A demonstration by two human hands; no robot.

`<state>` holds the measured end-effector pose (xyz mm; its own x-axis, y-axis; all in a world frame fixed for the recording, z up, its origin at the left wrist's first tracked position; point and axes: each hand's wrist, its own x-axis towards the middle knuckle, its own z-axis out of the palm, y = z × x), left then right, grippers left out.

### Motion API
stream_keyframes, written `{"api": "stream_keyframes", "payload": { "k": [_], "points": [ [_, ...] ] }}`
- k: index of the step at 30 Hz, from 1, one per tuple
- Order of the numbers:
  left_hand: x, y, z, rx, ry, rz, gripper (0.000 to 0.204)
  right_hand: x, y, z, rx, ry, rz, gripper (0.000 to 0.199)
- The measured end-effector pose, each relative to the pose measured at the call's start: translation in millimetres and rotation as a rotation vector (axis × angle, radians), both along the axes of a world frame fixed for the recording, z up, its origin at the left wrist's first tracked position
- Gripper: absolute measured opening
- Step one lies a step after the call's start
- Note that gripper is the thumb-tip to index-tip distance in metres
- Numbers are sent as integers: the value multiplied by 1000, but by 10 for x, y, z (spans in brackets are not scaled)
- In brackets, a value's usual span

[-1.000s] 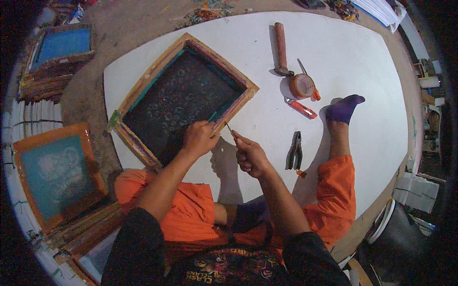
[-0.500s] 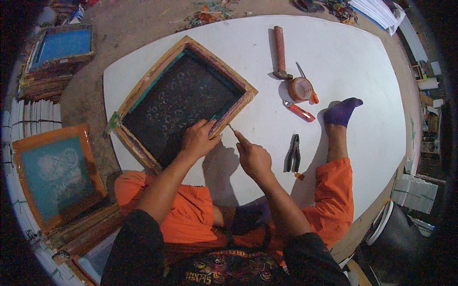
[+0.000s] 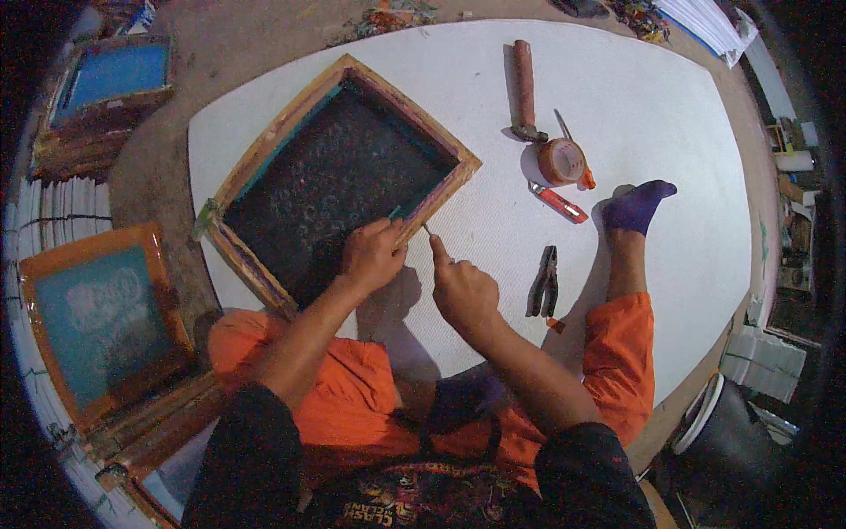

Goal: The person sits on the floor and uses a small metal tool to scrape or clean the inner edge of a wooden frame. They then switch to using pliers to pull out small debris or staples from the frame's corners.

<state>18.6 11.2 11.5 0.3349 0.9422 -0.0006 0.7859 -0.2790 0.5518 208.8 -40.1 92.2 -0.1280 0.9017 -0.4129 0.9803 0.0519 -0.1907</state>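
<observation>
The single head view looks steeply down from the person's head, close above the white board on the floor, forearms entering from the lower edge. Fisheye bending darkens the rim, so the outer surroundings are probably unreliable.

Both forearms are extended forward from the lower edge, bare below dark sleeves. The left hand is laid palm down, fingers curled, with the wrist kept straight. The right hand is held just beside it, closed into a loose fist, with the forefinger stretched forward and pinched against the thumb. The two hands are set close together but apart. The right leg is stretched forward, clad in orange, and the left is folded.
</observation>
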Motion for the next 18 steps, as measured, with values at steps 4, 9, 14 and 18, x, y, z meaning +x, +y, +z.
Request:
{"api": "stream_keyframes", "payload": {
  "k": [4,9,14,18],
  "points": [
    [1,12,-53,153,-4,-16,45,473,287,-423,-106,725,-73,54],
    [-32,22,62,42,-49,8,43,127,85,9,-56,51,25,53],
    [-25,15,84,41,-3,29,44,144,-52,-146,-8,143,-77,52],
    [-58,27,106,36,6,13,45,145,-58,-128,-122,167,-59,67]
  ]
}}
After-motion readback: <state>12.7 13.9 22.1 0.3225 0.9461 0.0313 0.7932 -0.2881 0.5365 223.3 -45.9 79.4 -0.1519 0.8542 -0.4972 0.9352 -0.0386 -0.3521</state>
